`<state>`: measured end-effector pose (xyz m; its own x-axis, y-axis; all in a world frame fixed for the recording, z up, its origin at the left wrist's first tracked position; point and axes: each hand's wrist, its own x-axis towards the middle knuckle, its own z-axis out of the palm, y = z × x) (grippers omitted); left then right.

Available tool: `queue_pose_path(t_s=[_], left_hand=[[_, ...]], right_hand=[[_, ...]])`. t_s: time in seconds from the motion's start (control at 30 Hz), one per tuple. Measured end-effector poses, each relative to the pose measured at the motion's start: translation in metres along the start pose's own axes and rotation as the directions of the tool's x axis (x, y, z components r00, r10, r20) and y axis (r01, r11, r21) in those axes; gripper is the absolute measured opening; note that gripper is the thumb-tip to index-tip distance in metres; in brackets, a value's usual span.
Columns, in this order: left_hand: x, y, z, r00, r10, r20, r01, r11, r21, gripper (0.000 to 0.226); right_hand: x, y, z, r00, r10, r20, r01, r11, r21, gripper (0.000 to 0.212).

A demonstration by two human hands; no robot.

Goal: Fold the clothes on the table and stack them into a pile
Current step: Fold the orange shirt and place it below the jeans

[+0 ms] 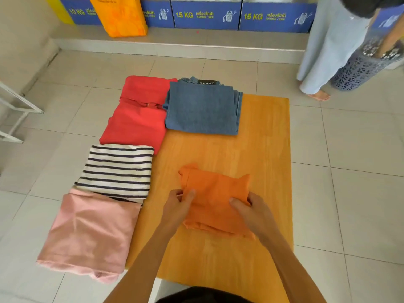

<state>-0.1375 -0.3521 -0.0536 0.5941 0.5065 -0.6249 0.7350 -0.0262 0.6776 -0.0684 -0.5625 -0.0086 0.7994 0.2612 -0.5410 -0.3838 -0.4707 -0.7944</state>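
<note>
A folded pink garment (87, 235) lies left of the left hand (178, 205), with a striped top (118, 169), a red garment (137, 114) and folded jeans (202, 108) beyond it on the wooden table (266, 162). The left hand pinches the near-left edge of an orange garment (215, 197); the right hand (251, 212) grips its near-right edge. Far right, a second person (332, 47) stands beside a laundry basket (358, 71).
</note>
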Motion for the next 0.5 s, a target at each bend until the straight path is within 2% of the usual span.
queue_pose_path(t_s=[0.13,0.27,0.33,0.4,0.5], left_hand=[[0.009,0.009,-0.006,0.987,0.025,0.16,-0.005,0.992,-0.126,0.072],[0.016,0.014,-0.017,0.92,-0.023,0.392,0.156,0.938,-0.311,0.064],[0.017,0.018,-0.025,0.878,-0.016,0.478,0.236,0.884,-0.404,0.062],[0.013,0.025,-0.035,0.859,-0.006,0.513,0.324,0.782,-0.533,0.057],[0.015,0.033,-0.049,0.819,0.03,0.574,0.416,0.658,-0.628,0.062]], right_hand=[[-0.015,-0.055,0.013,0.99,-0.108,0.086,0.103,0.993,0.058,0.017],[-0.025,-0.103,0.028,0.969,-0.155,0.192,0.118,0.974,0.194,0.014],[-0.026,-0.12,0.039,0.961,-0.165,0.221,0.12,0.971,0.205,0.017],[-0.027,-0.134,0.05,0.956,-0.164,0.242,0.118,0.974,0.193,0.028],[-0.023,-0.149,0.062,0.953,-0.156,0.261,0.097,0.969,0.228,0.019]])
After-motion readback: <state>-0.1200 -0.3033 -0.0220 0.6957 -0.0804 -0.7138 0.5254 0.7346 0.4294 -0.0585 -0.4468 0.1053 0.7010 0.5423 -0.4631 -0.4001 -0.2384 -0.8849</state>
